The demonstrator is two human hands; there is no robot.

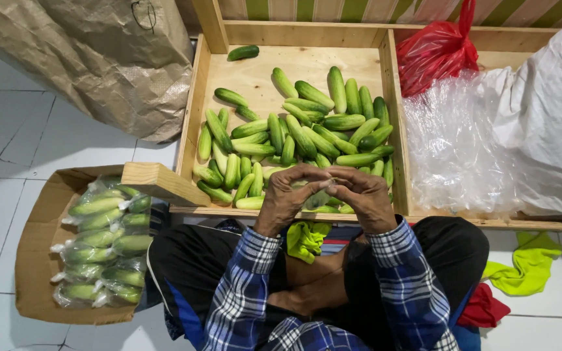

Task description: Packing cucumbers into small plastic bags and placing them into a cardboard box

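My left hand (286,195) and my right hand (365,198) meet in front of me, fingers curled together on a small clear plastic bag of cucumbers (318,199) held between them. Most of that bag is hidden behind my fingers. Just beyond my hands lies a pile of several loose green cucumbers (294,140) in a shallow wooden crate (193,123). One cucumber (242,52) lies alone at the crate's far end. I sit cross-legged in a blue plaid shirt.
A cardboard box (37,247) at my left holds several bagged cucumbers (102,244). A stack of clear plastic bags (453,146), a red bag (434,52) and a white sack (548,110) fill the right compartment. Brown paper sacks (99,52) stand far left. Green cloths (531,263) lie on the tiled floor.
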